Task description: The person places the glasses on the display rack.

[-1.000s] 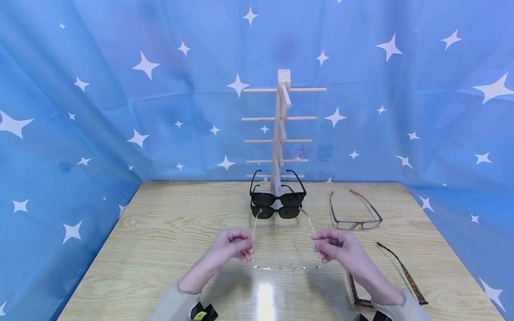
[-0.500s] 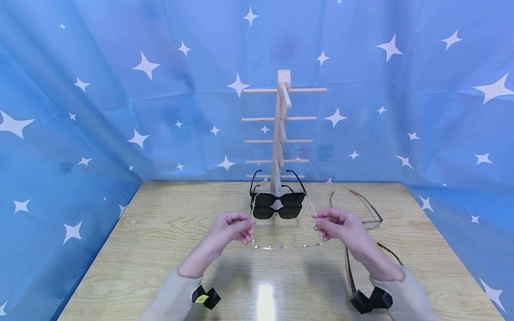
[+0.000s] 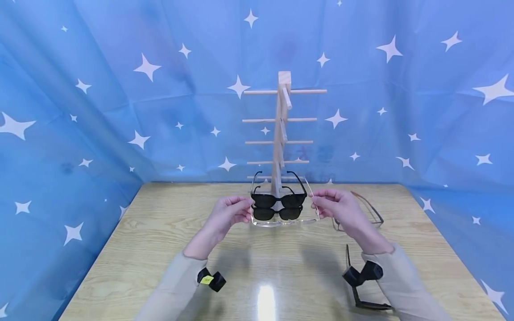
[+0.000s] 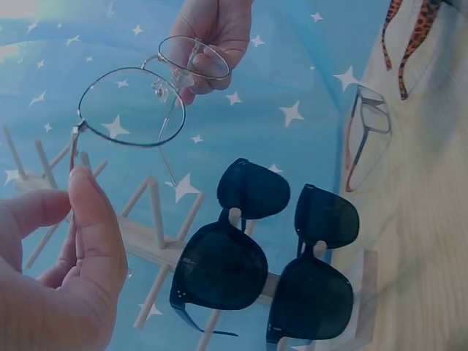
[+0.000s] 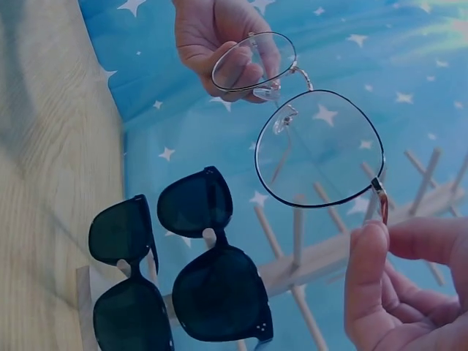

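Thin metal-framed eyeglasses [image 3: 285,222] with clear lenses are held in the air, temples spread and pointing toward the rack. My left hand [image 3: 230,213] pinches one temple near its hinge, thumb against fingers. The other temple is pinched the same way by my right hand [image 3: 336,207]. Behind them stands a wooden glasses rack [image 3: 284,80] with a post and several pegs. Two pairs of black sunglasses hang on its lowest places, the upper sunglasses [image 3: 279,200] just above the lower sunglasses [image 3: 278,213]. In the left wrist view the clear round lens [image 4: 131,107] is apart from the sunglasses.
Dark-framed glasses with reddish temple tips [image 3: 373,213] lie at the table's right, partly behind my right hand. Tortoiseshell-patterned glasses [image 3: 371,306] lie nearer, mostly under my right forearm. A blue star-patterned curtain [image 3: 192,111] surrounds the wooden table [image 3: 132,249].
Both hands have moved forward and up toward the rack, carrying the metal-framed eyeglasses, which now overlap the sunglasses in the head view. The sunglasses and rack stay put.
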{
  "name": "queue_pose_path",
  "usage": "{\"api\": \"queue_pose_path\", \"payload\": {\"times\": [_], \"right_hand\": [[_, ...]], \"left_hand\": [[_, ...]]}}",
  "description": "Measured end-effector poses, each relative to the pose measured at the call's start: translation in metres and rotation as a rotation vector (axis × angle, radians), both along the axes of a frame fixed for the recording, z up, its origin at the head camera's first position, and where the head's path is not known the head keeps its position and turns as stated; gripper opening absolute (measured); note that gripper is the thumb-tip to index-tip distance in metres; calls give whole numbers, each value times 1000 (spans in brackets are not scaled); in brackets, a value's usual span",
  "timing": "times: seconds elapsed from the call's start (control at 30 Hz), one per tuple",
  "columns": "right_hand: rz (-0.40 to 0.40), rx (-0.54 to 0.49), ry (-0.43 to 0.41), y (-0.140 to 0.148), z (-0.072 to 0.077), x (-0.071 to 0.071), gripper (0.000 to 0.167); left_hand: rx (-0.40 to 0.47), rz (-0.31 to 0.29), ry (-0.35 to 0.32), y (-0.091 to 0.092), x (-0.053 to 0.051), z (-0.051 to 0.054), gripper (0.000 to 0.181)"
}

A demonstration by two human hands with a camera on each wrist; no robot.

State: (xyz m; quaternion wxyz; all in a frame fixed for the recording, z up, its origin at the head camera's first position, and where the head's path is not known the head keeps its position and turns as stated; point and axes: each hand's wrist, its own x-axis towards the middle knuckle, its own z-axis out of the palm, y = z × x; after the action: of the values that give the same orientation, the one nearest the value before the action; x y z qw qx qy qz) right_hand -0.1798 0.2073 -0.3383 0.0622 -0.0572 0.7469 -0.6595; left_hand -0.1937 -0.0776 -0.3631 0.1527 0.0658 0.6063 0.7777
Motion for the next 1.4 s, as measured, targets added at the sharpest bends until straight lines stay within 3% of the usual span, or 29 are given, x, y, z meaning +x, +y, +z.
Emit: {"api": "queue_pose_path", "payload": {"times": [0.23,0.4,0.57,0.77,0.87,1.03,1.4], "right_hand": [[-20,-88,-56,-2,12,-21,13],[-27,-144,-86,-4,17,-39,8],[-41,-138,-101,-4,17,-58,11],[-52,-132,-118,-4,14,-73,16],[-56,-144,-135,-5,12,-78,21],[-65,-165,-157,-6,9,-83,27],[-71,-206,-186,-5,2,-89,7]], "left_hand": [[55,82,-23,5,-19,12,8],[92,101,-25,7,-35,18,8],[133,137,-52,11,-50,20,17],[152,196,-97,16,-63,18,8],[169,232,-109,18,-67,16,4],[184,258,-107,20,-72,12,17],[134,286,-96,22,-74,7,27]]}}
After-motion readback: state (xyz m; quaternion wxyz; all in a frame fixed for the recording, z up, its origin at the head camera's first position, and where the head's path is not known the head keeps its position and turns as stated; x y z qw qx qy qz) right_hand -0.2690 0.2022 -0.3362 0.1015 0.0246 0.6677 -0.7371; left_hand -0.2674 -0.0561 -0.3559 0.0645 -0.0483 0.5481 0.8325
